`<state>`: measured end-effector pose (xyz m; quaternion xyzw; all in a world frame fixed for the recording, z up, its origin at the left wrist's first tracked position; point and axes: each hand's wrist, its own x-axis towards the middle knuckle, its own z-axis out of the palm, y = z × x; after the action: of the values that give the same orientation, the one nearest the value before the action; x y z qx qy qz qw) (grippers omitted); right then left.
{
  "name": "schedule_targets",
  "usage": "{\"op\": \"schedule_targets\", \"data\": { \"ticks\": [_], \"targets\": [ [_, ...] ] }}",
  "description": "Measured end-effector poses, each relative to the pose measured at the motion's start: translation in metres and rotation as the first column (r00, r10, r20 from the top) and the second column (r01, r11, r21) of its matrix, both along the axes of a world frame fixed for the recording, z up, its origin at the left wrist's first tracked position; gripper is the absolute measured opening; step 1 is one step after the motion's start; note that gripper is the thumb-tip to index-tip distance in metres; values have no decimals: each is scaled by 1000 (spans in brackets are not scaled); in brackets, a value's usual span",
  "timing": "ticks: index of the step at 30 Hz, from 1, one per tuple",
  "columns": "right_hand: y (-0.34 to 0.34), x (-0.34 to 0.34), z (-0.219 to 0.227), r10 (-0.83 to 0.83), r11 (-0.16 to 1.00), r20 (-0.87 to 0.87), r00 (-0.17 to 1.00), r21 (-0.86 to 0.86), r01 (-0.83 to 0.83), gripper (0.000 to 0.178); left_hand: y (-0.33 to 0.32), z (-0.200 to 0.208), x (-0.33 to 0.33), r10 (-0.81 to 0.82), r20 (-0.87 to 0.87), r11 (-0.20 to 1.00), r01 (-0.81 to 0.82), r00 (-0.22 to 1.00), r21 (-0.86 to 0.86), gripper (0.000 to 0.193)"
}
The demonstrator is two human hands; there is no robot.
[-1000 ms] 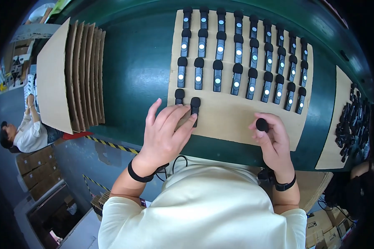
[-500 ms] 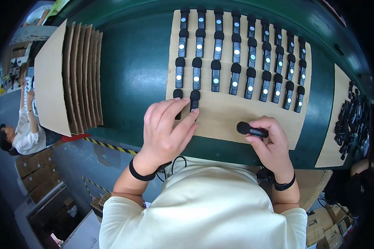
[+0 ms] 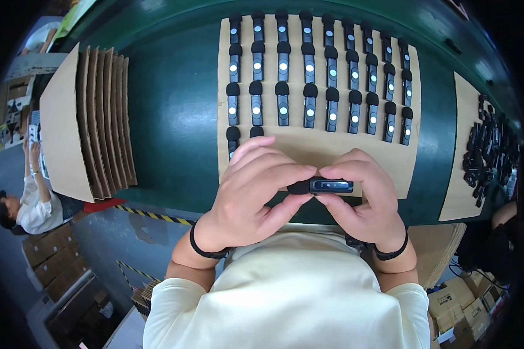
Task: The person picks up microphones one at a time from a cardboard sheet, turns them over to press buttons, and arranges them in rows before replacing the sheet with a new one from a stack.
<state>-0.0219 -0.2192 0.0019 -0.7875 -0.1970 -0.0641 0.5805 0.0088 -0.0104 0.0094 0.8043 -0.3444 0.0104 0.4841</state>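
In the head view, the left hand (image 3: 253, 200) and the right hand (image 3: 370, 198) met near the person's body, thumb and forefinger of each pinched on one small black wireless microphone (image 3: 332, 185). It lay sideways above the near edge of a cardboard sheet (image 3: 314, 142), its foam windscreen (image 3: 300, 187) to the left and its glossy face up. Three full rows of similar microphones (image 3: 282, 104) stood farther off on the sheet; a fourth, nearer row showed two at its left end, the second mostly hidden by the left hand.

The step in hand seemed to be handling or adjusting this single unit; the next move appeared to call for a steady pinch where foam met body.

Half a second earlier, the right hand alone had held the microphone, while the left was at the near row; now the left had joined it, and the sheet appeared farther left in view.
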Motion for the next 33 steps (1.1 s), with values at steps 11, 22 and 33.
{"op": "schedule_targets", "data": {
  "ticks": [11,22,33],
  "targets": [
    [0,1,-2,-2,1000,125,992,-15,4,40,-2,1,0,28,39,1000,-27,999,-12,31],
    [-1,3,-7,12,999,155,988,-35,-7,40,-4,2,2,49,38,998,-47,998,-42,30],
    [1,5,-3,50,995,122,991,76,-60,28,-5,-13,-1,65,-13,998,-65,998,-23,29]
  ]
}}
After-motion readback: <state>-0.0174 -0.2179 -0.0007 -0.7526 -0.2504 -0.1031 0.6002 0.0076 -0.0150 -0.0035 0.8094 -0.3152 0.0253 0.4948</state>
